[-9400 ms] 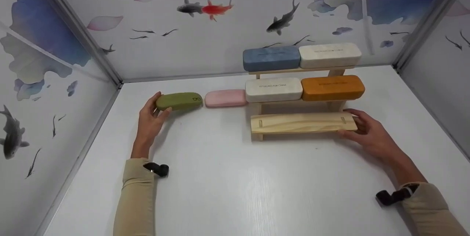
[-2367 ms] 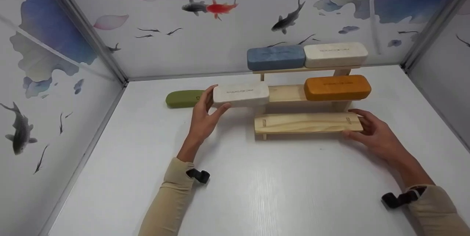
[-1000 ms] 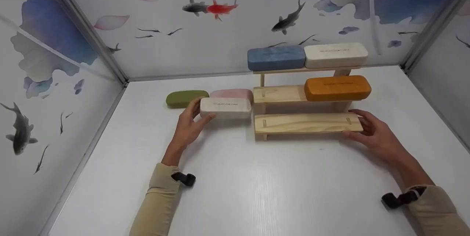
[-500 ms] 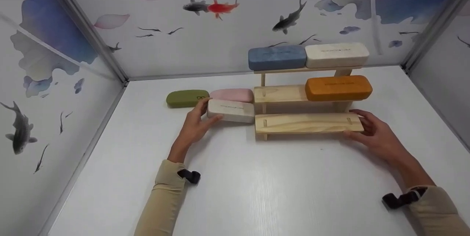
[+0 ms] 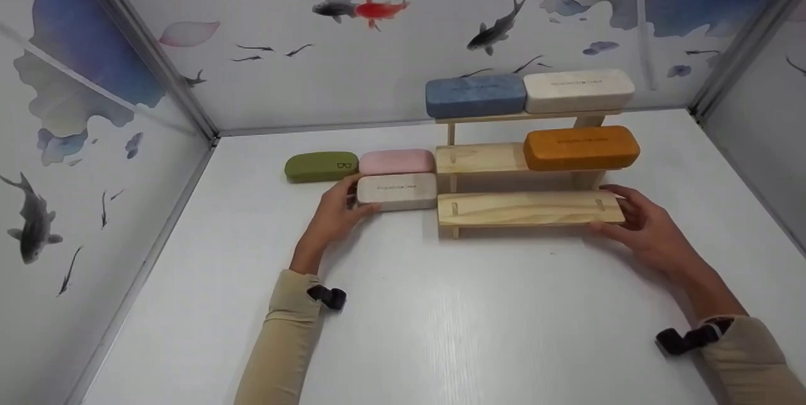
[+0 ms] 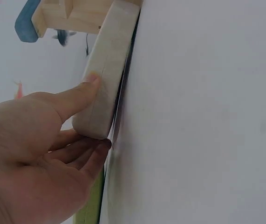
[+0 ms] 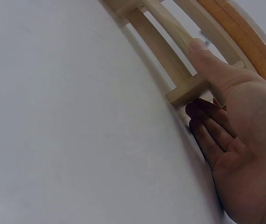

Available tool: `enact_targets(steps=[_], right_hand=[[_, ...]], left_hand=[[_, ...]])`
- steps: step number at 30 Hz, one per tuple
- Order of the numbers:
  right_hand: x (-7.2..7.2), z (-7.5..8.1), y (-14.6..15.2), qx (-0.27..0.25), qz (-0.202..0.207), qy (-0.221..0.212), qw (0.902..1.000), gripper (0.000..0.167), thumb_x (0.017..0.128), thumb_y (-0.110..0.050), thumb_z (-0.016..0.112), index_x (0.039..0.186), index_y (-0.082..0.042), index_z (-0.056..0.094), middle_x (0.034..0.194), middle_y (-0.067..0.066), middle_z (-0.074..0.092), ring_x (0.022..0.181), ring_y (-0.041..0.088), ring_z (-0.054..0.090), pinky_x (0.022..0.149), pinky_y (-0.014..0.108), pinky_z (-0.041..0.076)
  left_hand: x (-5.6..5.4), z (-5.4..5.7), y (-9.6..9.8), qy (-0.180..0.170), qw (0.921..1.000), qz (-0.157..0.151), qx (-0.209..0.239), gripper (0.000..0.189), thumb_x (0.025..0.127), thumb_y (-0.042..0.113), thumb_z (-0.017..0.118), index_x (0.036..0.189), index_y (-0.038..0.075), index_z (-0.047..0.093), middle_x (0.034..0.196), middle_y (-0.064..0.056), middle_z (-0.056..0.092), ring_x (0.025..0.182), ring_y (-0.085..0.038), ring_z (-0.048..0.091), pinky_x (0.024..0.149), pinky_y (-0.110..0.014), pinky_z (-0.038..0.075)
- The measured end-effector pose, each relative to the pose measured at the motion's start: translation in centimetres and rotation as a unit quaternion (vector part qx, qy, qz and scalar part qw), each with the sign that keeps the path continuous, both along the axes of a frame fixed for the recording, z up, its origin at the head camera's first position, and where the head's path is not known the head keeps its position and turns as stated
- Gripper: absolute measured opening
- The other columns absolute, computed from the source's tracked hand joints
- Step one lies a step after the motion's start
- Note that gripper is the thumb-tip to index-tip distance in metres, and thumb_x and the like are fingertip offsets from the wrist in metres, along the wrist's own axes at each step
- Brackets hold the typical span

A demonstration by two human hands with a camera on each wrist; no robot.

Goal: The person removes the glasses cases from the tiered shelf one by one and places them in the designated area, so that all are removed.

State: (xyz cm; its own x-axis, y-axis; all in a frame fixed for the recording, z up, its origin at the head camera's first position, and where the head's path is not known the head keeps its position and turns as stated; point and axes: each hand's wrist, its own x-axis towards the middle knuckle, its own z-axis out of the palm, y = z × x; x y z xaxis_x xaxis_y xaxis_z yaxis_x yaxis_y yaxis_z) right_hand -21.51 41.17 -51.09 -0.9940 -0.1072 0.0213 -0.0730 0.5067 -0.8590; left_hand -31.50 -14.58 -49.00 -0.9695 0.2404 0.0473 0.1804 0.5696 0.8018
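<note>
My left hand [image 5: 337,210] holds the left end of a white glasses case [image 5: 398,193]. In the left wrist view the thumb lies along the case's side and the other fingers are at its end, close to the tabletop. The case sits directly in front of a pink glasses case [image 5: 397,162]. A green glasses case [image 5: 321,167] lies left of the pink one. My right hand [image 5: 648,228] grips the right end of the lowest shelf of a wooden stepped rack [image 5: 529,208], thumb at the front edge. In the right wrist view its other fingers are around the shelf's end.
An orange case [image 5: 580,148] stands on the right half of the middle shelf. The top shelf bears a blue case [image 5: 475,96] and a second white case [image 5: 579,91]. Printed panels wall the white table [image 5: 441,329] at the back and sides.
My left hand, earlier on the green case, has taken the white case from the middle shelf, lowered it before the pink case and straightened it against the rack's side. My right hand keeps its place.
</note>
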Motion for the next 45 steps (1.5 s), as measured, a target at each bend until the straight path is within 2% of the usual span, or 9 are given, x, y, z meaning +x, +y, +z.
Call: enact_targets(steps=[4, 10, 14, 19, 22, 27, 30, 35, 45], right_hand=[[0.0, 0.1, -0.1, 0.004, -0.013, -0.014, 0.9998, 0.078, 0.100, -0.038, 0.081, 0.166, -0.029, 0.040, 0.155, 0.005, 0.061, 0.118, -0.003, 0.067, 0.092, 0.009, 0.055], [-0.1, 0.2, -0.1, 0.005, -0.008, -0.006, 0.9999, 0.079, 0.100, -0.036, 0.080, 0.167, -0.025, 0.039, 0.155, 0.008, 0.061, 0.119, -0.003, 0.066, 0.092, 0.009, 0.056], [-0.1, 0.3, -0.2, 0.004, -0.015, -0.015, 0.9998, 0.078, 0.100, -0.039, 0.080, 0.166, -0.029, 0.040, 0.158, 0.008, 0.059, 0.119, -0.004, 0.066, 0.092, 0.009, 0.055], [-0.1, 0.2, -0.2, 0.009, -0.014, -0.018, 0.9997, 0.079, 0.100, -0.041, 0.079, 0.167, -0.031, 0.038, 0.160, 0.012, 0.056, 0.119, -0.004, 0.065, 0.092, 0.009, 0.055], [-0.1, 0.1, -0.1, 0.012, -0.009, -0.013, 0.9998, 0.082, 0.100, -0.039, 0.080, 0.168, -0.026, 0.037, 0.159, 0.014, 0.057, 0.118, -0.006, 0.065, 0.092, 0.007, 0.054], [-0.3, 0.0, 0.1, 0.013, -0.006, -0.007, 0.9999, 0.083, 0.100, -0.038, 0.080, 0.168, -0.022, 0.036, 0.158, 0.015, 0.058, 0.117, -0.007, 0.065, 0.091, 0.006, 0.054], [-0.3, 0.0, 0.1, 0.010, -0.007, -0.009, 0.9999, 0.083, 0.100, -0.038, 0.080, 0.168, -0.022, 0.036, 0.159, 0.016, 0.057, 0.116, -0.007, 0.065, 0.091, 0.007, 0.054], [-0.2, 0.1, -0.1, 0.007, -0.008, -0.009, 0.9999, 0.081, 0.100, -0.039, 0.079, 0.168, -0.023, 0.037, 0.161, 0.018, 0.055, 0.117, -0.006, 0.066, 0.091, 0.008, 0.055], [-0.2, 0.2, -0.1, 0.018, -0.006, -0.015, 0.9997, 0.085, 0.100, -0.045, 0.078, 0.170, -0.024, 0.033, 0.165, 0.022, 0.051, 0.117, -0.005, 0.065, 0.091, 0.007, 0.054]], left_hand=[[0.0, 0.0, 0.2, -0.007, 1.0000, 0.005, -0.003, 0.074, 0.100, 0.020, 0.081, 0.163, 0.006, 0.045, 0.155, -0.015, 0.059, 0.146, -0.029, 0.055, 0.123, -0.043, 0.049], [0.0, 0.1, 0.4, -0.007, 0.9999, 0.009, 0.003, 0.074, 0.100, 0.017, 0.081, 0.163, 0.006, 0.045, 0.154, -0.014, 0.059, 0.145, -0.028, 0.056, 0.122, -0.044, 0.050], [-0.1, -0.1, 0.4, -0.007, 0.9999, 0.007, 0.009, 0.075, 0.100, 0.017, 0.081, 0.163, 0.005, 0.044, 0.154, -0.015, 0.059, 0.145, -0.028, 0.055, 0.123, -0.043, 0.049], [0.0, 0.0, 0.6, -0.007, 0.9997, 0.016, 0.017, 0.080, 0.099, 0.028, 0.082, 0.163, 0.003, 0.042, 0.159, -0.016, 0.055, 0.150, -0.031, 0.052, 0.127, -0.044, 0.045], [0.1, 0.3, 0.9, 0.020, 0.9993, 0.029, 0.014, 0.082, 0.099, 0.036, 0.082, 0.162, 0.002, 0.043, 0.161, -0.018, 0.053, 0.152, -0.033, 0.050, 0.126, -0.047, 0.046], [0.3, 1.3, 1.9, 0.092, 0.9949, 0.031, 0.029, 0.077, 0.101, 0.036, 0.079, 0.160, -0.001, 0.046, 0.161, -0.022, 0.054, 0.152, -0.035, 0.051, 0.125, -0.051, 0.046], [0.5, 2.0, 2.8, 0.117, 0.9918, 0.030, 0.040, 0.071, 0.102, 0.036, 0.078, 0.159, 0.003, 0.049, 0.159, -0.019, 0.057, 0.151, -0.032, 0.053, 0.125, -0.050, 0.046], [1.1, 3.1, 4.7, 0.143, 0.9878, 0.030, 0.053, 0.063, 0.104, 0.037, 0.076, 0.156, 0.009, 0.054, 0.156, -0.012, 0.061, 0.148, -0.024, 0.056, 0.124, -0.043, 0.049], [1.9, 5.0, 9.1, 0.183, 0.9796, -0.003, 0.083, 0.057, 0.104, 0.029, 0.076, 0.154, 0.007, 0.058, 0.152, -0.009, 0.065, 0.142, -0.020, 0.060, 0.121, -0.035, 0.051]])
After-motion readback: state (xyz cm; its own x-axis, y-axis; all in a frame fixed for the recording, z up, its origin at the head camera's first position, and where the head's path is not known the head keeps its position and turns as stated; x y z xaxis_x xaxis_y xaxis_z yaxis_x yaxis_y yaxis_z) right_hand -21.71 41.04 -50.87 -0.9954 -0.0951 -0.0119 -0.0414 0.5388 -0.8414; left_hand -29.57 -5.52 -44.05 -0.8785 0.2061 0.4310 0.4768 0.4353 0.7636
